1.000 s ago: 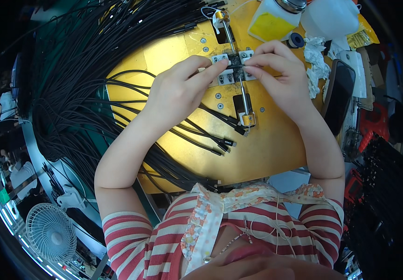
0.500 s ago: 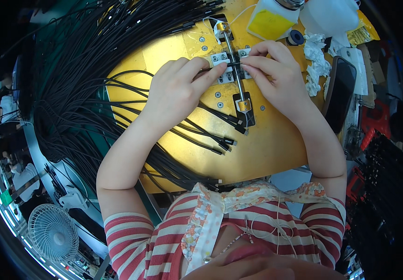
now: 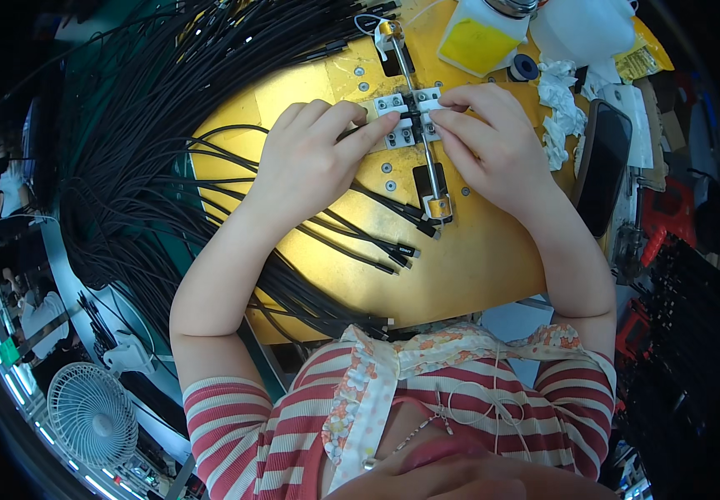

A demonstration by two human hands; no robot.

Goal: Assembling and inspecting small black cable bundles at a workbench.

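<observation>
My left hand is closed at the left side of a small metal clamping fixture, thumb and forefinger pinching a black cable. The dark end of that cable lies across the fixture's middle, between pale blocks held by screws. At the right-hand blocks, my right hand has its thumb and fingertips drawn together; what they hold, if anything, is hidden. Metal rods with brass-coloured end pieces run from the fixture toward its near and far sides. Several black cables with metal plugs lie below my left wrist.
A thick bundle of black cables covers the left side of the gold worktop. At the far right stand a bottle with a yellow label, a dark spool, crumpled tissue and a phone. A fan is at lower left.
The brass-coloured end pieces have moved outward, away from the fixture's middle. My right fingertips have shifted slightly right, off the cable end; my left hand stays nearly in place.
</observation>
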